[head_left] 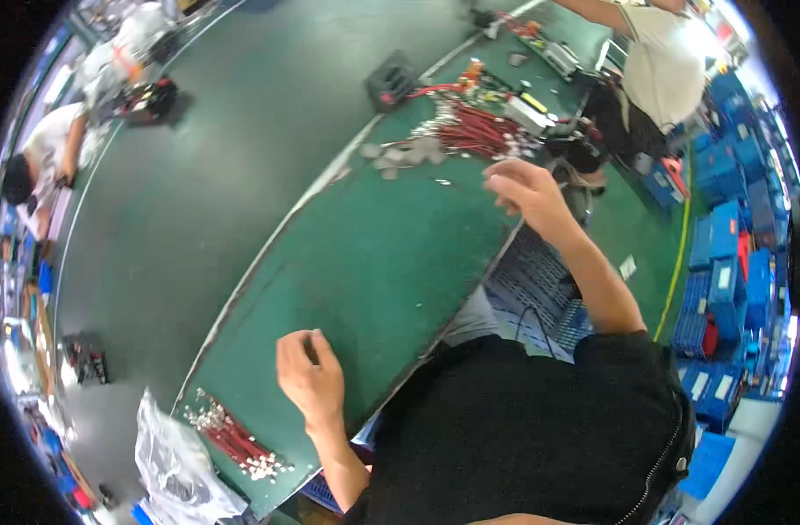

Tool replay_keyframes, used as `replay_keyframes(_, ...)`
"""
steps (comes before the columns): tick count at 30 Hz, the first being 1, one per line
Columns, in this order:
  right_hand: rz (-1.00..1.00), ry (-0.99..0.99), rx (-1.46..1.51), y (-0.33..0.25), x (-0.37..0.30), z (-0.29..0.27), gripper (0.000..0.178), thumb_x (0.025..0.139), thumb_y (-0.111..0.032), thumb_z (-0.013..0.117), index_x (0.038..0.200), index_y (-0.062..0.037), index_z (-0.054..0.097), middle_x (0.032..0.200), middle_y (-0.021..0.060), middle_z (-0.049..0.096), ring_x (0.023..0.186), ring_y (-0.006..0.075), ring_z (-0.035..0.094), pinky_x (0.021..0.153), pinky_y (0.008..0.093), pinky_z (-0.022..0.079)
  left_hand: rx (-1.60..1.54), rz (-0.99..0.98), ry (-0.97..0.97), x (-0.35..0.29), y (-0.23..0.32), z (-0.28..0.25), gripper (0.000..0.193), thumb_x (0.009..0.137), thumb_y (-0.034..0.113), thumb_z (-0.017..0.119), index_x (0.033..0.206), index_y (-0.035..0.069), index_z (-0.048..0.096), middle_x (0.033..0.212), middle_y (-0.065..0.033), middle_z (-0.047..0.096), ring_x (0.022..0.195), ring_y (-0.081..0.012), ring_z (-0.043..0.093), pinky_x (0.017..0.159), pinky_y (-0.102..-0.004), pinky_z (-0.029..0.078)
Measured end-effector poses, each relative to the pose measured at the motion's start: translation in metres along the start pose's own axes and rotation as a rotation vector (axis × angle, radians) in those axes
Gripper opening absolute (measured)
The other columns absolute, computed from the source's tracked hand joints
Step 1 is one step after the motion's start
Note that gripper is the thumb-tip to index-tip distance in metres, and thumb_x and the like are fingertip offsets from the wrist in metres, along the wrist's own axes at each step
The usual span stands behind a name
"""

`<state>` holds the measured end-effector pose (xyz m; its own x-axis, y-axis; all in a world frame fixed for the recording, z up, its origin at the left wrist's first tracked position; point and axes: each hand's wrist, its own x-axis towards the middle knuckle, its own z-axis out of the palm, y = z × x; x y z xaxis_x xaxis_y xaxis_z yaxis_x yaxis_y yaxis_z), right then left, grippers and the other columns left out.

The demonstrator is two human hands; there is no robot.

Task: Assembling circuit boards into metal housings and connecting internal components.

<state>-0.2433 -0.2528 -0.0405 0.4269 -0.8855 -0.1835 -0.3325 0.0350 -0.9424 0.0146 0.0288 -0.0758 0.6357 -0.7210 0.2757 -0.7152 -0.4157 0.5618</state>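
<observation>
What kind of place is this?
Likely an assembly workshop or factory floor, perhaps for electrical parts: bundles of dark red wires with pale ends on a long green-topped bench, and blue bins stacked along the right.

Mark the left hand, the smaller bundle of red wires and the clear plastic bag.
Left hand [310, 372], head view: back of the hand.
Smaller bundle of red wires [235, 441], head view: middle of the wires.
Clear plastic bag [176, 462], head view: crumpled middle.
</observation>
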Motion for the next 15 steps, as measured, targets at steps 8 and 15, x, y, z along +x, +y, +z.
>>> replay_keyframes(8,-0.039,0.628,0.242,0.102,-0.028,-0.096,0.017,0.093,-0.017,0.063,0.101,-0.0028,0.063,0.078,-0.0014,0.057,0.06,0.0051,0.048,0.054,0.0217,0.039,0.341,0.209,0.042,0.011,0.038,0.041,0.027,0.09,0.016,0.064,0.111,0.001,0.057,0.112,-0.0169,0.056,0.108,-0.0359,0.054,0.092,-0.0464,0.043)
replay_keyframes(15,-0.193,0.687,0.231,0.084,-0.021,-0.096,0.011,0.094,-0.012,0.061,0.1,-0.0031,0.058,0.08,-0.0027,0.054,0.063,0.0034,0.047,0.056,0.021,0.039,0.436,0.194,-0.038,0.003,0.034,0.04,0.028,0.094,0.021,0.059,0.115,0.003,0.057,0.113,-0.0151,0.058,0.107,-0.0347,0.055,0.091,-0.0456,0.043)
